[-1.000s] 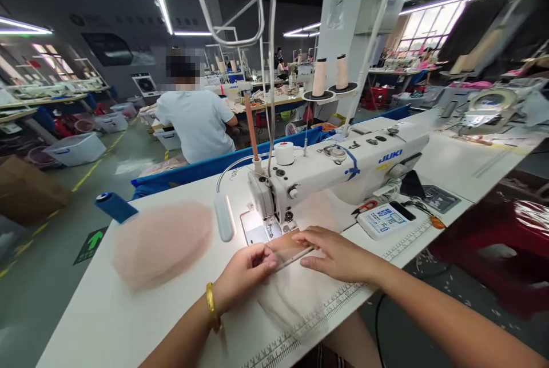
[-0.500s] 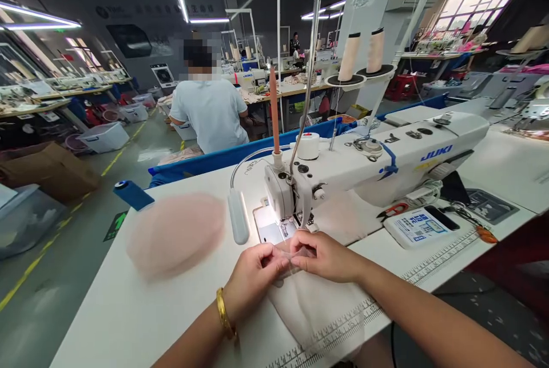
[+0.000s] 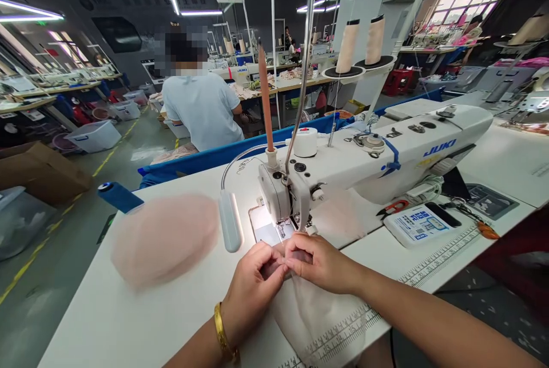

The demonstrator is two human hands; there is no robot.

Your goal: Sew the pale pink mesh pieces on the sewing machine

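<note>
My left hand (image 3: 257,274) and my right hand (image 3: 319,259) meet just in front of the needle area of a white sewing machine (image 3: 343,165). Both are closed, pinching the upper edge of a sheer pale fabric piece (image 3: 311,311) between thumbs and fingers. The cloth hangs down from them over the table edge and the printed ruler, which shows through it. Left of the machine's lamp (image 3: 230,222), a stack of sheer pinkish fabric pieces (image 3: 167,236) lies on the white tabletop. More sheer fabric (image 3: 338,211) rests under the machine arm.
A blue thread cone (image 3: 120,196) lies at the table's left edge. Red-handled scissors (image 3: 394,207), a white box-like item (image 3: 416,225) and keys sit to the right. Two thread cones (image 3: 347,48) stand behind the machine. A co-worker (image 3: 201,105) sits beyond the blue cloth trough (image 3: 206,159).
My two hands have drawn closer together at the fabric edge, still pinching it. The whole view has shifted slightly, so the table items appear a little further left.
</note>
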